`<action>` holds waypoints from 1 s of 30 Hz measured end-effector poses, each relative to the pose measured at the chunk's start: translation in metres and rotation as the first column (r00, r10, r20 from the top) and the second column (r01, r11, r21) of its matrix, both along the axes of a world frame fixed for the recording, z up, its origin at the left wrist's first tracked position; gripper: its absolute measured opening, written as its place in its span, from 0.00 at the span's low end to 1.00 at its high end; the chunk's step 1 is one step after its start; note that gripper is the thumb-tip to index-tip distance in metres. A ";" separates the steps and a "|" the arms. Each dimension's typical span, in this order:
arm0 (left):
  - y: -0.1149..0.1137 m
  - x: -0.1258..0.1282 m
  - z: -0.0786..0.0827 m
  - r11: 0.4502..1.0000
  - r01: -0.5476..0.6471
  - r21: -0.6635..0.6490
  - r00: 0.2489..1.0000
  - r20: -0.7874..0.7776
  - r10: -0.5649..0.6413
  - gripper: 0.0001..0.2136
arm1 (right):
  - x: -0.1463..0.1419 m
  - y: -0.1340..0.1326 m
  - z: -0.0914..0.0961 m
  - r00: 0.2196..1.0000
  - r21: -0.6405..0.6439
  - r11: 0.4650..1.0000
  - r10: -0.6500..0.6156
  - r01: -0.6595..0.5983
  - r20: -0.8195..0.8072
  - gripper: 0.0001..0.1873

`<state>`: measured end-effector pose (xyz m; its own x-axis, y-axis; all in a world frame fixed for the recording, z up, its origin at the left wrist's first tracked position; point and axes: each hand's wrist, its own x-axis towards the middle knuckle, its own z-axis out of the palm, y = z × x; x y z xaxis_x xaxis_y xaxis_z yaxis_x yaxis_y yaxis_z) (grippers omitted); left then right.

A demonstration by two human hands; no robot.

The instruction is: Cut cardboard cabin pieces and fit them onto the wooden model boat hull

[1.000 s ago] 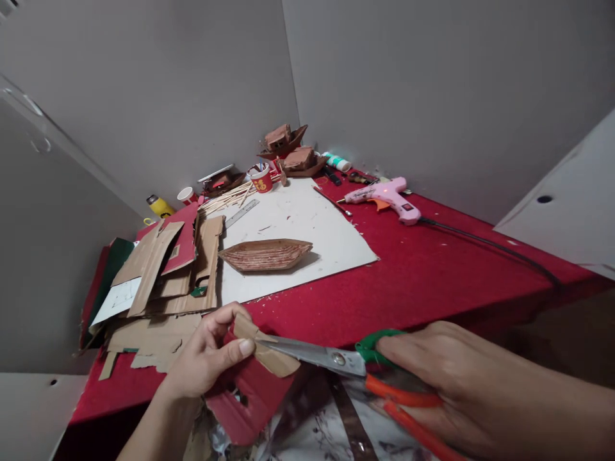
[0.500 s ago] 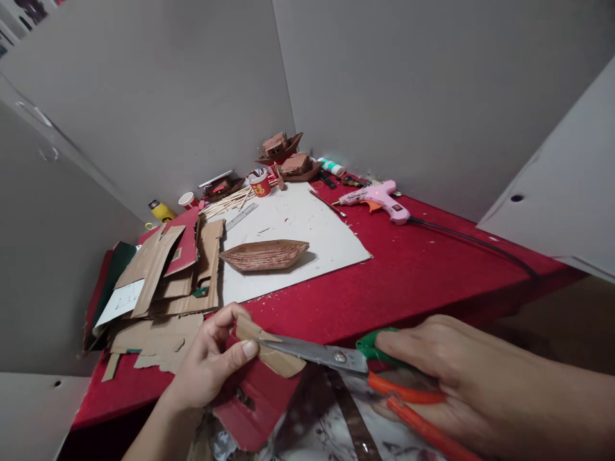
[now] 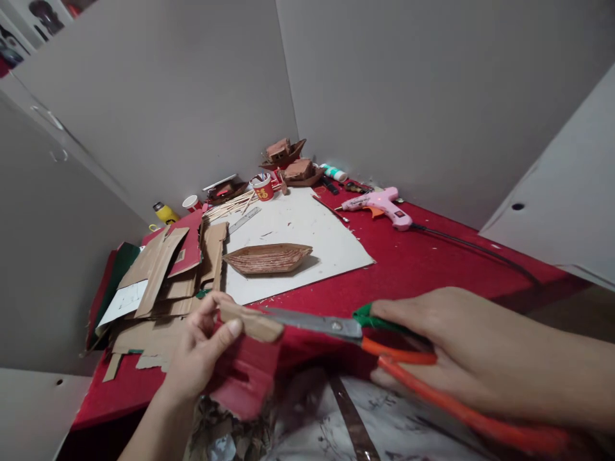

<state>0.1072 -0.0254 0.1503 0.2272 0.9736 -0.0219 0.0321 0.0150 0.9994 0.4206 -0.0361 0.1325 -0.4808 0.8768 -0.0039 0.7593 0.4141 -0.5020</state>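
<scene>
My left hand [image 3: 199, 342] pinches a piece of cardboard [image 3: 250, 374], red on its lower face, with a folded brown strip [image 3: 254, 323] along the top. In my right hand [image 3: 446, 346] is a pair of scissors [image 3: 336, 325] with green and orange handles. The blades look nearly closed and point left; their tips end just by the top edge of the brown strip, and I cannot tell if they touch it. Past my hands, a small brown model boat hull [image 3: 269, 259] lies on a white board [image 3: 331, 243]. Motion blurs the lower cardboard.
Stacked cardboard sheets [image 3: 158, 269] cover the left of the red table [image 3: 432, 256]. A pink glue gun [image 3: 379, 205] with a trailing cord lies right of the board. Finished model boats [image 3: 298, 169], sticks [image 3: 228, 208], a red cup [image 3: 262, 187] and a metal ruler [image 3: 244, 221] sit toward the back.
The scissor blades have come off the brown strip, where they lay across it before. My left hand has moved up and left with the cardboard, which has tilted.
</scene>
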 end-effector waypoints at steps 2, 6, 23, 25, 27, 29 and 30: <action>0.005 -0.006 0.003 0.995 -0.094 0.023 0.996 -0.002 0.094 0.07 | 0.001 0.012 -0.003 0.987 0.014 0.998 -0.057 0.056 0.151 0.19; 0.012 -0.008 0.005 0.996 -0.081 -0.041 0.997 -0.006 0.081 0.09 | -0.010 0.036 -0.018 0.945 0.159 0.987 -0.066 0.015 0.321 0.16; 0.060 0.004 0.003 0.860 0.437 -0.262 0.898 0.069 -0.435 0.09 | -0.090 0.087 0.023 0.809 -0.191 0.806 0.481 -0.560 -0.339 0.13; 0.068 0.001 0.000 0.848 0.454 -0.272 0.889 0.087 -0.449 0.09 | -0.095 0.096 0.017 0.783 -0.238 0.772 0.475 -0.589 -0.401 0.13; 0.076 -0.001 -0.003 0.826 0.487 -0.285 0.873 0.130 -0.470 0.09 | -0.099 0.102 0.010 0.751 -0.268 0.734 0.467 -0.624 -0.467 0.13; 0.083 -0.003 -0.007 0.790 0.534 -0.299 0.845 0.192 -0.499 0.10 | -0.103 0.107 0.003 0.707 -0.249 0.711 0.469 -0.658 -0.529 0.14; 0.086 -0.003 -0.008 0.772 0.555 -0.309 0.832 0.222 -0.509 0.10 | -0.104 0.109 0.000 0.682 -0.229 0.703 0.471 -0.674 -0.560 0.14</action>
